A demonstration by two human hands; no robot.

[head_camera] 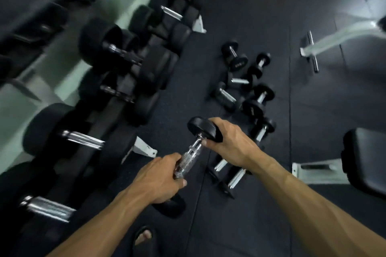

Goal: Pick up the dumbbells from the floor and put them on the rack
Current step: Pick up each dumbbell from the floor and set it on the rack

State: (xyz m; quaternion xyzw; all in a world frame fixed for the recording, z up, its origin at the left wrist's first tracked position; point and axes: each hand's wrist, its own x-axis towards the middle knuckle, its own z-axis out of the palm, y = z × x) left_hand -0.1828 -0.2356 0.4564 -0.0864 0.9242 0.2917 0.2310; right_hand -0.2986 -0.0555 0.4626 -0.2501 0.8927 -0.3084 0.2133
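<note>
Dark rubber flooring runs down the middle of the gym, with the loaded rack along its left edge, blurred, its heavy black dumbbells sitting side by side. Both hands carry one dumbbell above the floor just beside the rack: the left hand is wrapped round the knurled chrome handle, the right hand curls over the far black head. Behind them a scatter of small dumbbells lies on the floor, some touching, two more under the right forearm. A padded bench crowds the right edge and a white bench frame stands farther off. Bare floor lies between scatter and rack.
</note>
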